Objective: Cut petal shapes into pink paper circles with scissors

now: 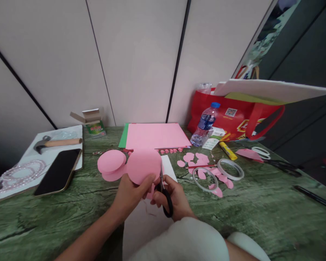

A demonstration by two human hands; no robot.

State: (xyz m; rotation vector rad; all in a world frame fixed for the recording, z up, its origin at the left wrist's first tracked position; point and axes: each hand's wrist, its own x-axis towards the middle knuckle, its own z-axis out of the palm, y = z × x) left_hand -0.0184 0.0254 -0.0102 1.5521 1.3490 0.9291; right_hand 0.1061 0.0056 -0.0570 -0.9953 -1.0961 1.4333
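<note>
A round pink paper [143,165] is held up near the middle by my left hand [134,192], its thumb on top of the lower edge. My right hand [174,197] grips black-handled scissors [167,201], whose blades point away from me along the right edge of the round paper. More pink paper shows beneath, partly hidden by my hands. Just to the left lie stacked pink circles [111,162]. White paper [143,228] lies below my hands, and a stack of pink sheets [157,136] lies behind them.
On the right are pink scraps [188,157], tape rolls [230,169], a glue stick [228,150], a bottle [205,125], a red bag [225,108] and white-handled scissors [260,152]. At left lie a phone [58,172], a hammer [59,143], beads [29,172] and an opened box [95,125].
</note>
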